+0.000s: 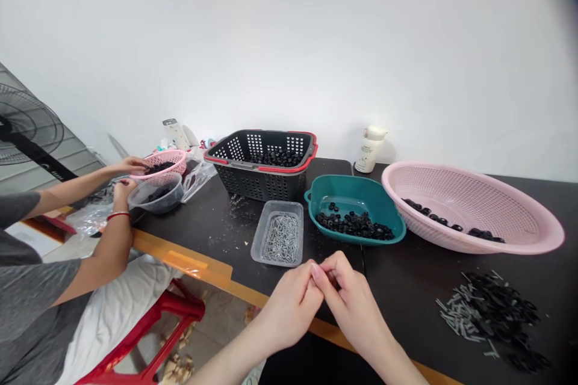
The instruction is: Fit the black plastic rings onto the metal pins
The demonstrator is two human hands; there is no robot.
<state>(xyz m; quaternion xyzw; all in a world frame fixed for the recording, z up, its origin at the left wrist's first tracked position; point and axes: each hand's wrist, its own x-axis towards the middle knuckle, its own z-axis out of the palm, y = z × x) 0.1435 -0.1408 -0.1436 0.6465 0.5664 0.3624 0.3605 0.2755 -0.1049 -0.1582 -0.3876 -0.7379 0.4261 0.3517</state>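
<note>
My left hand [289,307] and my right hand [352,301] meet above the table's front edge, fingertips pressed together around a small dark piece [332,277] that is mostly hidden. Just beyond them lies a clear plastic tray [276,207] of grey pins. A teal dish [334,185] holds black rings, and more lie in a large pink colander [469,177]. To the right, a loose pile of black rings and grey pins [487,319] sits on the black tabletop [397,289].
A dark grey basket [253,183] with red rims holds black pieces. At the left, a co-worker's hands [129,177] touch a small pink basket [162,163] and a clear bowl [156,194]. A white bottle [370,150], a standing fan [27,123] and a red stool [153,328] stand nearby.
</note>
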